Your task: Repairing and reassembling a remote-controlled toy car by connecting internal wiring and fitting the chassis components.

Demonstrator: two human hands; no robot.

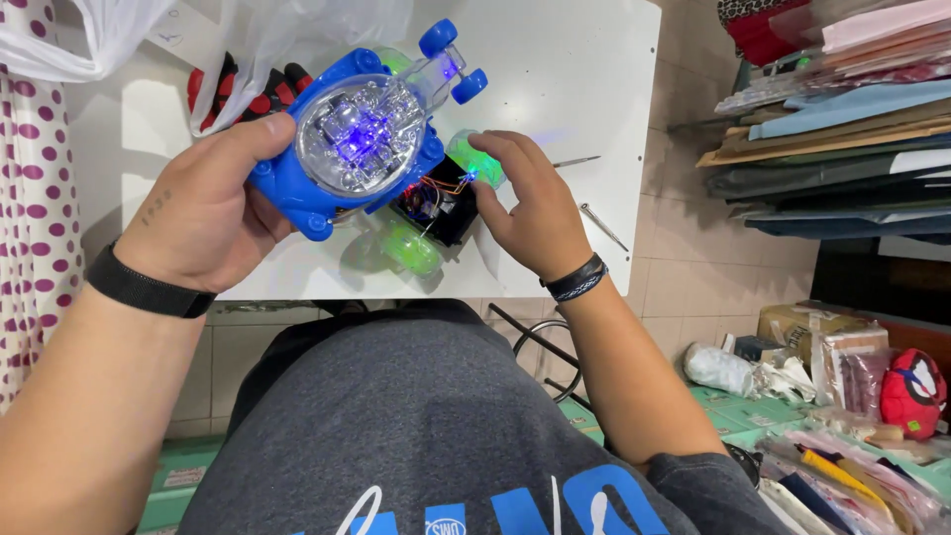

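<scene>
A blue toy car shell (357,139) with a clear dome and small blue wheels glows with blue light inside. My left hand (203,213) grips it at its left side and holds it tilted above the white table (565,59). Under the shell sits the car's black chassis (436,203) with thin wires and translucent green wheels. My right hand (535,208) rests on the chassis, fingers on one green wheel (475,159). Another green wheel (411,248) lies near the table's front edge.
Two thin metal tools (602,226) lie on the table right of my right hand. A clear plastic bag (267,40) covers a red and black item at the back left. Stacked fabric (842,129) fills the right. Packaged goods and a red plush toy (911,391) lie on the floor.
</scene>
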